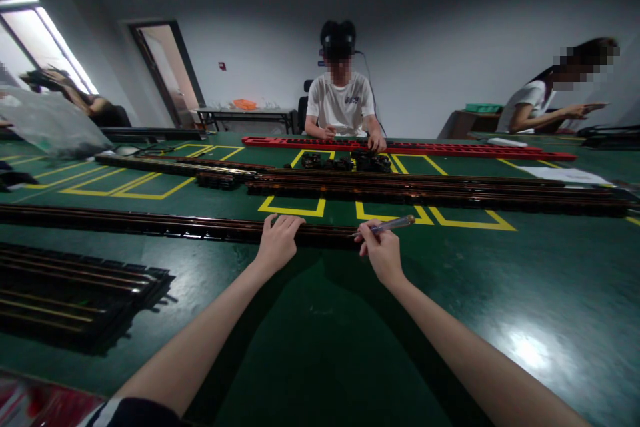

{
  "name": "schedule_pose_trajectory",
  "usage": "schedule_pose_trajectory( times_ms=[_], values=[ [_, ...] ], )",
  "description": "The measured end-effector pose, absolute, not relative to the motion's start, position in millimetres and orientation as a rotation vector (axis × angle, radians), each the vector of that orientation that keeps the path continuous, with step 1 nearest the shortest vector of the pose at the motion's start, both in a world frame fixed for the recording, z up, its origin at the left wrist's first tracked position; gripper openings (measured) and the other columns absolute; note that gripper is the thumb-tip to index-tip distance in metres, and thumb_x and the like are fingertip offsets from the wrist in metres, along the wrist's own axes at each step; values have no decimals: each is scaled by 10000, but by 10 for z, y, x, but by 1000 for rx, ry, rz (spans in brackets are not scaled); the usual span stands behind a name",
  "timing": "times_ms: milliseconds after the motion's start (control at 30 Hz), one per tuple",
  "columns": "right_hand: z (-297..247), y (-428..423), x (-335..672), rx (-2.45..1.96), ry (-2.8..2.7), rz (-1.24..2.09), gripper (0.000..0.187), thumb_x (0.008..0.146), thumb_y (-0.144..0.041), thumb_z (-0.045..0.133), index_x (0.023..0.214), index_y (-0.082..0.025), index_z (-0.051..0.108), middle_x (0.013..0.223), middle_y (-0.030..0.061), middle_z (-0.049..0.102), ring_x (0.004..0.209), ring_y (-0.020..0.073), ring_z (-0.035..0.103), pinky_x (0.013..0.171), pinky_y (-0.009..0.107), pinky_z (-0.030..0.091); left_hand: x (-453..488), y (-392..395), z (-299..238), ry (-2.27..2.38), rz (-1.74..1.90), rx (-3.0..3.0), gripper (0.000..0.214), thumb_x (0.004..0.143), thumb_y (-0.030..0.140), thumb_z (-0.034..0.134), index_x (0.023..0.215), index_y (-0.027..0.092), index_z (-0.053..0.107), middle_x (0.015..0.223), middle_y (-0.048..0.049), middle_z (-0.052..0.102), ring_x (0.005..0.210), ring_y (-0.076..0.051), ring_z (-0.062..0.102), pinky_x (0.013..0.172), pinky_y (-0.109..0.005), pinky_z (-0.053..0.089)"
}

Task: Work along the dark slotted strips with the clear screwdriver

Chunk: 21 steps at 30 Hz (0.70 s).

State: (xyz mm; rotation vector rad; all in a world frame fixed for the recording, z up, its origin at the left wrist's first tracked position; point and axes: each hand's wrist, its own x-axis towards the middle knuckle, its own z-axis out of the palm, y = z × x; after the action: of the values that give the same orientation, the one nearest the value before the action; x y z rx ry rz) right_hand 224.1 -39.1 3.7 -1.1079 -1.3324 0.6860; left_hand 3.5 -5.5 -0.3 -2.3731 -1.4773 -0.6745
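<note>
A long dark rail with copper-coloured strips (150,221) lies across the green table in front of me. My left hand (280,240) grips it near its right part, with the fingers curled over the top. In my right hand (383,250) is a slim screwdriver with a see-through handle (397,222), held slantwise between thumb and fingers. Its handle points up to the right, and its tip is at the rail's right end. Whether the tip sits in a screw is too small to tell.
Behind the rail lies a row of similar dark rails (450,192). More are stacked at the left (75,300). Across the table a person (343,103) handles black parts (370,161) beside a long red rail (500,149). A plastic bag (50,123) stands far left; white paper (563,175) lies right.
</note>
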Motion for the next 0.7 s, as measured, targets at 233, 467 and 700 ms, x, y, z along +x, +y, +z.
schedule_pose_trajectory(
  times_ms=[233,467,700],
  values=[
    [43,-401,2246,-1083,-1335,712,431,775,-588,556,714,-162,568,647,34,611,428,101,526,386,222,436,6,-41,12,-1484,-670,-2448,476,758,-15,316,1098,181,587,1095,-81,670,1071,-215,583,977,-429,350],
    [12,-372,2244,-1085,-1316,727,391,792,-546,557,706,-165,560,633,22,604,406,91,508,379,214,414,-24,-31,26,-1508,-624,-2513,446,773,78,355,1159,173,556,1148,-83,649,1095,-221,561,963,-419,362],
    [7,-371,2247,-1089,-1316,735,386,795,-544,555,711,-167,562,640,22,604,415,92,509,384,215,416,-20,-60,46,-1475,-609,-2522,390,826,257,410,1178,161,548,1140,-95,641,1046,-241,563,942,-431,367]
  ],
)
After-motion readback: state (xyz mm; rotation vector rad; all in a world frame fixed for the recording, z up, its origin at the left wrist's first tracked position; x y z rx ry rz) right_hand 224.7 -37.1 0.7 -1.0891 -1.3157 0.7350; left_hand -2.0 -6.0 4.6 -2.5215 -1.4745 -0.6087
